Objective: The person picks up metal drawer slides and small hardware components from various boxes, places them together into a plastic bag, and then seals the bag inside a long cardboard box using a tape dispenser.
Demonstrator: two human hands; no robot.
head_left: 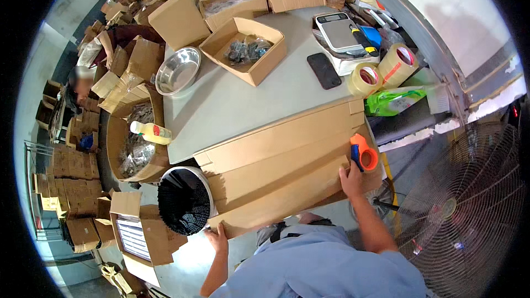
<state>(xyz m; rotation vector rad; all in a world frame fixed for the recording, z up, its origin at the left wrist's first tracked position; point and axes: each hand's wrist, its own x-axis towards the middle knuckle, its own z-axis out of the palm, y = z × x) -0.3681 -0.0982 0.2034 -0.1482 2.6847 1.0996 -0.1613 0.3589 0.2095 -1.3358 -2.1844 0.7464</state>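
A flattened cardboard box (276,157) lies across the near part of the grey table (237,111), its near flap tilted up along a crease. At the flap's near left corner, my left hand (218,238) pinches the edge. Farther right, my right hand (350,180) grips the flap's other end, fingers over the top. Just beyond that hand, an orange tape dispenser (364,153) with a blue part rests on the cardboard. Beside the left end of the sheet stands a white bin (205,179) with a black mesh-like lining or contents.
An open carton (255,74) of small bagged parts, a metal bowl (178,70) and a phone (324,70) sit farther back. Tape rolls (364,80), a scale (338,32) and a green packet (393,101) line the right. A large fan (450,208) stands right; a bottle (150,132) lies left.
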